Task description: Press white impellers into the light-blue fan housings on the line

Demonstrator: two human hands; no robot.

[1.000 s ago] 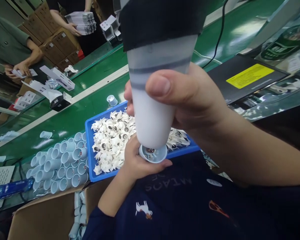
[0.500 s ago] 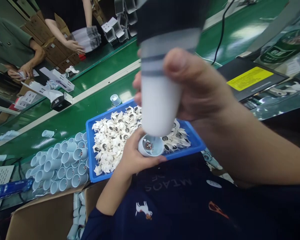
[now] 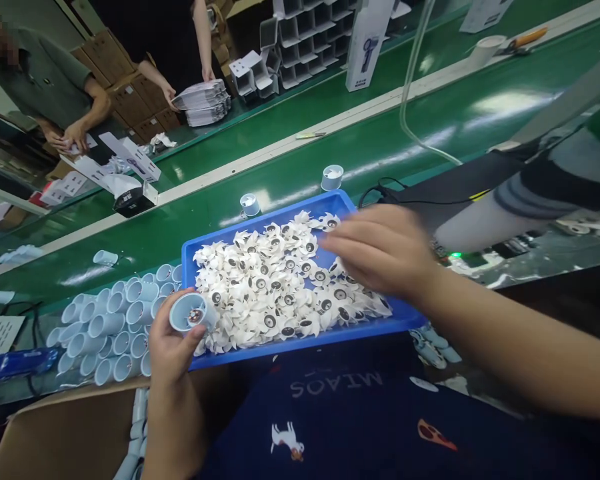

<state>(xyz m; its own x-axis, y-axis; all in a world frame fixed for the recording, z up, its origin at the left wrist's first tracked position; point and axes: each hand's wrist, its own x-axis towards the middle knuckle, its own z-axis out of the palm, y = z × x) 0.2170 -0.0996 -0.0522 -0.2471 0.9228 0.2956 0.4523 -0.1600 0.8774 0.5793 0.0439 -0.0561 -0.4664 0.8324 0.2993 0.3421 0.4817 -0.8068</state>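
A pale-blue cylindrical plastic cup (image 3: pixel 181 315) is gripped in the left hand (image 3: pixel 173 347). Beneath and beside the right hand (image 3: pixel 383 250), white finned plastic impellers (image 3: pixel 275 293) are heaped in a blue rectangular plastic tray (image 3: pixel 300 343); whether anything is grasped there cannot be told. Step judged: impeller picking; one-piece pinch seems required.

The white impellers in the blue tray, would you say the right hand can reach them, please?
Probably yes: the right hand is over the blue tray, and nothing visible blocks the white impellers.

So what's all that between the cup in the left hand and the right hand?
In the head view, white bladed pieces heaped in the blue tray lie between the cup and the right hand.
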